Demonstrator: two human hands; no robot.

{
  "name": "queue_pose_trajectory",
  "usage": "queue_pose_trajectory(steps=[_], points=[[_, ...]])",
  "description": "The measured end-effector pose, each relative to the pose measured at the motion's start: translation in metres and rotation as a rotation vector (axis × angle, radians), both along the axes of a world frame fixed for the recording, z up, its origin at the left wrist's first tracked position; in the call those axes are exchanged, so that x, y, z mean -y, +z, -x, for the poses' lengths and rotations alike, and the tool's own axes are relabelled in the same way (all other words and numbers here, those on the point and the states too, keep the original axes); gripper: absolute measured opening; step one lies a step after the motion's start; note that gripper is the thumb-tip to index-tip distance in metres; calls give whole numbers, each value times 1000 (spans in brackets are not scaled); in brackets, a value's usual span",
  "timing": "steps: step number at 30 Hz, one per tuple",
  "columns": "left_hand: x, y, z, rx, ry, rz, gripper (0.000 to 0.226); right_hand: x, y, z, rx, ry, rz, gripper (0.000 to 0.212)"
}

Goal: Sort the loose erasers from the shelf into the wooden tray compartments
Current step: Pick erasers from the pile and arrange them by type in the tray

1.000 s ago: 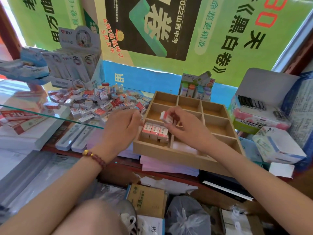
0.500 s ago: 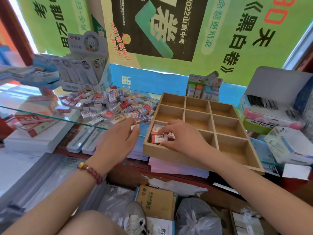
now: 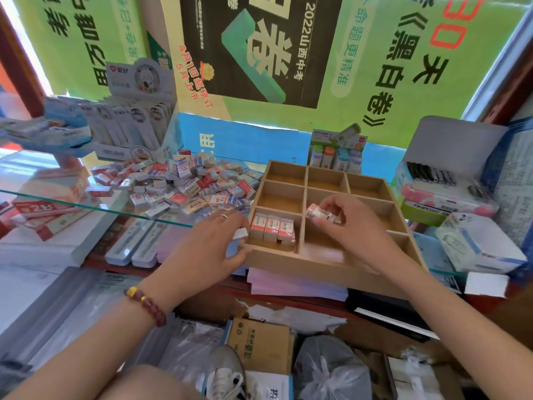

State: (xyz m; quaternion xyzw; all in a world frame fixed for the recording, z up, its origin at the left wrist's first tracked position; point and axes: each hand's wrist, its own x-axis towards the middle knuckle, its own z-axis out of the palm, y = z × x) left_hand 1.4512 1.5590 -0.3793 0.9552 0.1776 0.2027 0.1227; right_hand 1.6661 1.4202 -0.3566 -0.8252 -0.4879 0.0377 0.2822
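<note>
Head view: right hand [image 3: 350,226] pinches an eraser [image 3: 316,211] over wooden tray [image 3: 288,258].

On the clear glass shelf [image 3: 86,204], at left: a heap of small red, white and blue wrapped erasers [image 3: 184,186]. Just right of the heap: the shallow nine-compartment wooden tray [image 3: 317,265]. In its near-left compartment: three boxed pink-and-white erasers [image 3: 272,228], upright, side by side, touching. Over the tray's middle column: the right hand [image 3: 354,226], pinching a wrapped red-and-white eraser [image 3: 317,211]. At the tray's near-left corner: the left hand [image 3: 207,249], holding a white-and-blue eraser [image 3: 240,234]. Behind the heap: a white cardboard display box of pens [image 3: 129,125]. Behind the tray: a small card stand of pastel tubes [image 3: 334,154]. Right of the tray: an open white-lidded box [image 3: 441,189]. Below the tray's front edge: a stack of pink paper sheets [image 3: 288,284].
</note>
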Motion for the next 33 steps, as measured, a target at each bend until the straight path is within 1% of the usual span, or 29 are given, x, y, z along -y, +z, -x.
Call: queue_pose_trajectory(steps=[2,4,8,10,12,13,14,15,16,18,20,22,24,25,27,30,32,33], points=[[4,3,-4,-20,-41,40,17,8,-1,-6,23,12,133,21],[9,2,-10,-77,-121,110,15,11,-2,-6,59,80,224,24],[18,-1,-33,-182,-248,32,19,7,-5,-4,139,172,326,31],[18,-2,-45,-204,-270,15,23,2,-9,-2,260,164,334,37],[18,-1,-52,-175,-271,6,31,2,-12,-1,376,69,265,42],[18,-1,-54,-162,-263,23,31,3,-11,0,417,-9,215,37],[18,0,-55,-152,-248,49,27,5,-10,-1,429,-88,183,27],[19,1,-57,-150,-225,82,23,7,-8,-2,404,-149,193,21],[20,3,-58,-143,-204,113,20,7,-6,-2,347,-183,252,28],[20,3,-60,-138,-178,141,15,5,-3,-3,212,-152,419,43],[20,1,-62,-130,-177,150,15,-1,-3,-1,184,-109,487,46],[20,-1,-61,-105,-176,192,18,-7,-7,0,176,-94,461,35],[20,-4,-58,-72,-166,301,26,-14,-13,2,146,-90,389,24],[19,-4,-55,-45,-164,361,31,-16,-16,3,122,-87,349,23],[19,-6,-52,31,-176,496,30,-16,-21,3,57,-87,288,25],[20,-5,-51,107,-181,643,16,-9,-19,2,13,-65,272,28],[22,-4,-56,137,-160,706,7,0,-10,4,57,-39,245,39],[23,-3,-58,165,-155,737,15,6,-5,5,89,-9,191,48]])
